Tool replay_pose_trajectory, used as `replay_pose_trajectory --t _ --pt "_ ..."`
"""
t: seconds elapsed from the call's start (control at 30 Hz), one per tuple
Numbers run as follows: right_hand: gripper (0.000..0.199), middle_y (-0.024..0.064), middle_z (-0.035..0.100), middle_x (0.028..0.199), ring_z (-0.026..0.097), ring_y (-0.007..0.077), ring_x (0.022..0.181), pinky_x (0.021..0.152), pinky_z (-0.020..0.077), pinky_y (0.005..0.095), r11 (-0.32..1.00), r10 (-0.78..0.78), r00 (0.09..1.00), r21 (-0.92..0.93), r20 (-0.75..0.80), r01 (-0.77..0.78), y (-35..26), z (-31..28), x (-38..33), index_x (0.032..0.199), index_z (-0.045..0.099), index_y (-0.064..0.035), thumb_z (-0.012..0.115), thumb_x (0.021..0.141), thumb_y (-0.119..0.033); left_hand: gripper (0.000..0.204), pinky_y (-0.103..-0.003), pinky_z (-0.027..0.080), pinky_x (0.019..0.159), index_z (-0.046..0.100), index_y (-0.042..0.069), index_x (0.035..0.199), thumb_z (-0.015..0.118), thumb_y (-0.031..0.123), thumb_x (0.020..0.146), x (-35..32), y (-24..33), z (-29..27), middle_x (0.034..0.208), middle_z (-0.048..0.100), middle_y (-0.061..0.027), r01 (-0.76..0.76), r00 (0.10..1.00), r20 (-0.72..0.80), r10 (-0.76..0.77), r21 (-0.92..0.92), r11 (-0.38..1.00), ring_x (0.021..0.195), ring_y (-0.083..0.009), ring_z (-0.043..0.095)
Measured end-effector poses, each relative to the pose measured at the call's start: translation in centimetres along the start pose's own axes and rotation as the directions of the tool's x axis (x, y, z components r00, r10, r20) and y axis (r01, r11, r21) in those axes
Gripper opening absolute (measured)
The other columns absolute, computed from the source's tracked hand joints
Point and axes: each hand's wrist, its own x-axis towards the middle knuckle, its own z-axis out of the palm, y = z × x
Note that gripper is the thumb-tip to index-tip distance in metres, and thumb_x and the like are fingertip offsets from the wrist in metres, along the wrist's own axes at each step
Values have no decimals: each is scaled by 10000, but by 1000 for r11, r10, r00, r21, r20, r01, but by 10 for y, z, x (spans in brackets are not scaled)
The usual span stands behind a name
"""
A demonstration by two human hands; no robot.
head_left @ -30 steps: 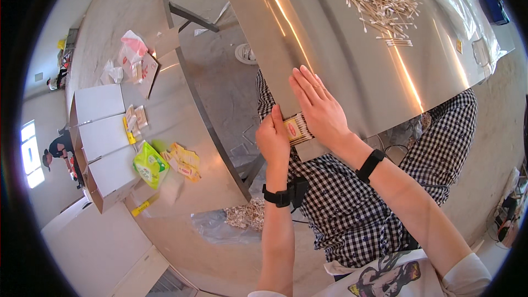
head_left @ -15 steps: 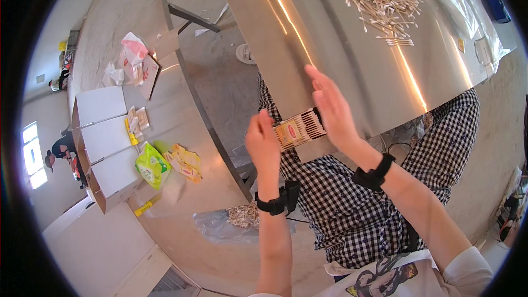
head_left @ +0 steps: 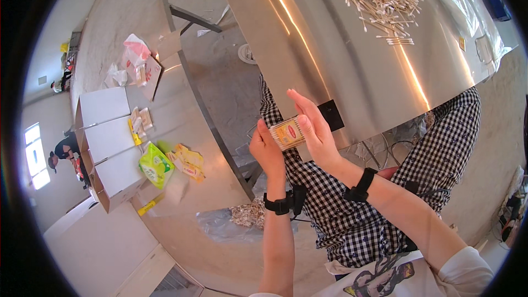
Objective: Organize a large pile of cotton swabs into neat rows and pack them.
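A small pack of cotton swabs (head_left: 287, 133) with a yellow label is held between my hands, just off the near left corner of the metal table (head_left: 379, 77). My left hand (head_left: 268, 148) is closed round its left end. Against its right end rests the palm of my right hand (head_left: 317, 135), with the fingers stretched out. Part of the pack is hidden behind the right hand. Loose cotton swabs (head_left: 379, 0) lie heaped at the far side of the table, with a short row of them at the heap's near edge.
A black square patch (head_left: 331, 115) sits at the table's corner. To the left, a second table (head_left: 203, 187) bears a green packet (head_left: 156, 165), yellow wrappers (head_left: 188, 160) and an open cardboard box (head_left: 118, 157). Clear plastic (head_left: 440, 0) lies at the far right. A person (head_left: 69, 151) is in the background.
My right hand has moved left and closer to my left hand, pressing on the pack's end. The swab sticks that stuck out there no longer show. The black patch has come into view.
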Motion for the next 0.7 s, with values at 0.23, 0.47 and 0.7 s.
replay_pose_trajectory --t 0.23,0.47,0.7 --pt "485 123 408 1523 469 168 1331 1148 328 342 991 66 998 113 7 -66 -3 4 -4 1504 368 -6 456 1079 -222 572 -324 326 550 457 -4 689 479 421 1071 3 -9 -5 616 396 2 -47 999 25 46 48 998 633 -108 353" --pt "432 97 567 1400 517 202 1300 1124 390 346 948 293 945 85 144 -307 -40 -74 7 1375 549 3 486 1069 -296 396 -336 453 752 578 -23 974 521 361 1054 13 4 -18 881 604 -94 -143 990 25 141 184 972 812 -194 545" --pt "310 78 540 1360 497 196 1283 1101 369 349 797 -442 657 -604 -610 -24 -109 -243 -12 1308 544 -28 538 1032 -168 260 -377 446 956 576 24 1196 579 207 1011 7 81 -5 1175 620 -112 -400 915 18 403 181 899 1076 -224 587"
